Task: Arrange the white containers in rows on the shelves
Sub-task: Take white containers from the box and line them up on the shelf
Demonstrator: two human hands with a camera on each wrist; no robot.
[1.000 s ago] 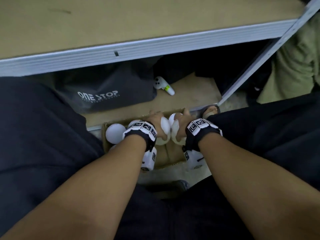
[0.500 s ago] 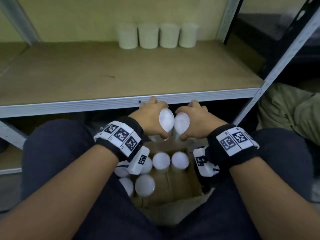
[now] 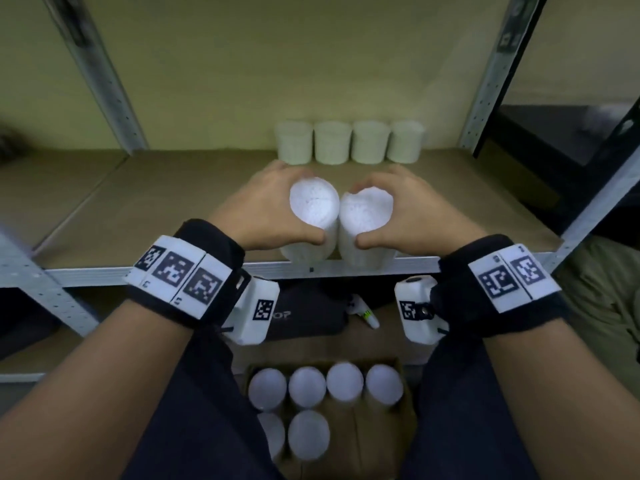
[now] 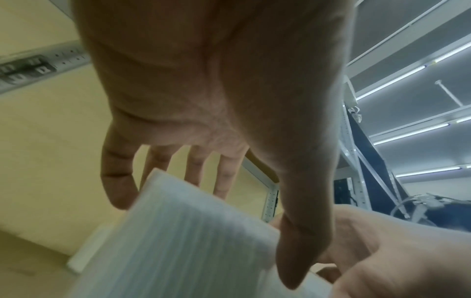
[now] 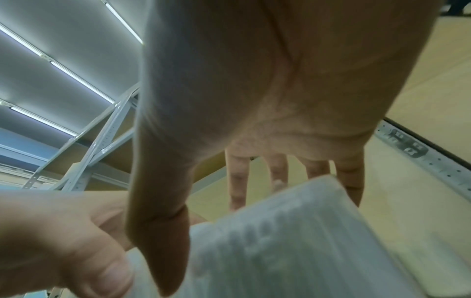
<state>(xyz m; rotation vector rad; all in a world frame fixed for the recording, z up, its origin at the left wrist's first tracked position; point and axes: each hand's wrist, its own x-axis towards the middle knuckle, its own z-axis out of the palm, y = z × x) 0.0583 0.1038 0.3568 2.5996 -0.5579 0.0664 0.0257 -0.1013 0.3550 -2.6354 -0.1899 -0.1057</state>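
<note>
My left hand [image 3: 277, 206] grips one white ribbed container [image 3: 313, 216] around its top, and my right hand [image 3: 405, 207] grips a second white container [image 3: 365, 220] beside it. The two containers touch each other above the front part of the brown shelf [image 3: 156, 209]. A row of several white containers [image 3: 349, 142] stands at the back of that shelf, beyond my hands. The left wrist view shows my thumb and fingers curled round the ribbed container [image 4: 183, 238]; the right wrist view shows the same grip on the other container [image 5: 293, 242].
A cardboard box [image 3: 377, 445] holding several more white containers [image 3: 325, 386] sits on the floor between my knees. A dark bag [image 3: 304, 317] and a small white object [image 3: 363, 311] lie on the lower shelf. Grey metal uprights [image 3: 491, 74] frame the shelf bay.
Both hands have lifted a container each out of the box and carried them up and forward, from the floor to above the front part of the shelf.
</note>
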